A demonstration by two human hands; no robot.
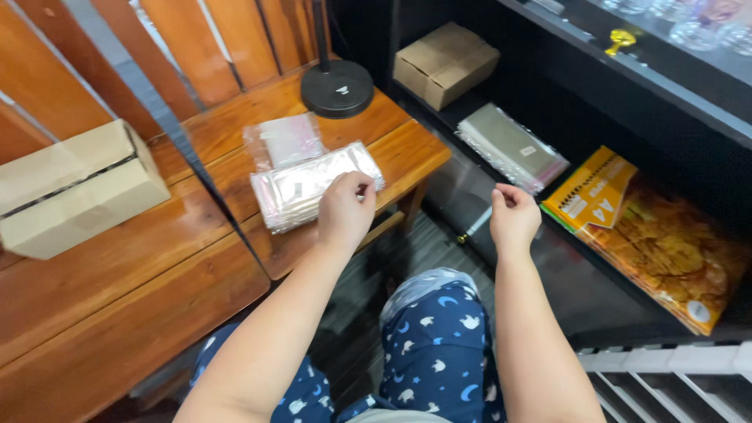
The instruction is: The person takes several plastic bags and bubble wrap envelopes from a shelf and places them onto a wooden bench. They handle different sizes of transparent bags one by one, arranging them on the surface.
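Seemingly, left hand [345, 210] fingers pinching the bag stack [313, 186] at the tabletop [407, 149] edge could drag it off, while right hand [513, 215] fingers curl together, empty.

The left hand [345, 211] is pinching at a stack of clear bags [313, 186] on the wooden bench [235, 141]; the right hand [513, 218] is hovering with fingers [507, 196] curled.

Off to the left there's a taped cardboard box [74, 188] sitting on the wooden tabletop [117, 290], and a round black lamp base [338, 88] at the far edge. On the dark lower shelf [548, 258]: a smaller brown cardboard box [445, 63], a flat pack of clear sleeves [511, 146], and an orange paper ream [589, 189] lying on a yellowish printed pack [674, 251]. White slatted rack [674, 380] bottom right.
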